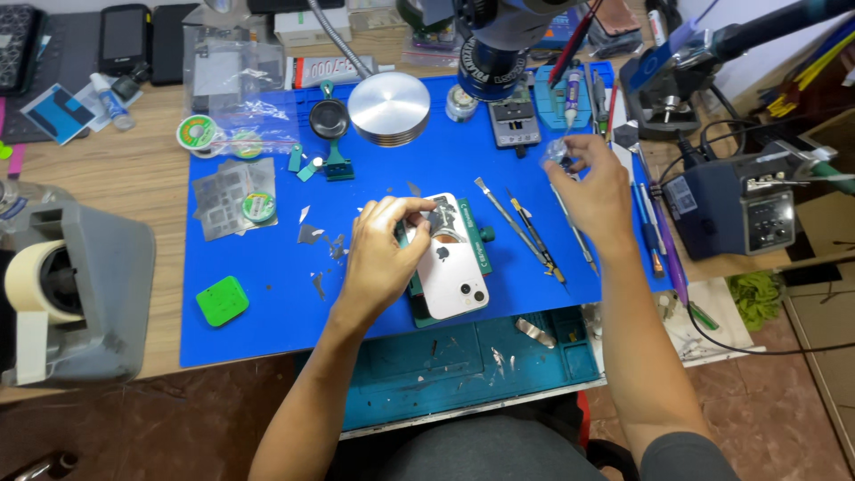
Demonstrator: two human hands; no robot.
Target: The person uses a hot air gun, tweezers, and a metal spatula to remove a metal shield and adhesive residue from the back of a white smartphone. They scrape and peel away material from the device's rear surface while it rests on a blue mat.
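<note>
White phone [452, 267] clamped in green holder [419, 298], back glass fragile; left hand [385, 258] pinching its top edge, right hand [595, 191] grasping small clear piece [559, 153]

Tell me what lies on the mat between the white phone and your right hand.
In the head view, thin metal hand tools lie slanted on the blue mat between the white phone and the right hand, which is raised above them.
</note>
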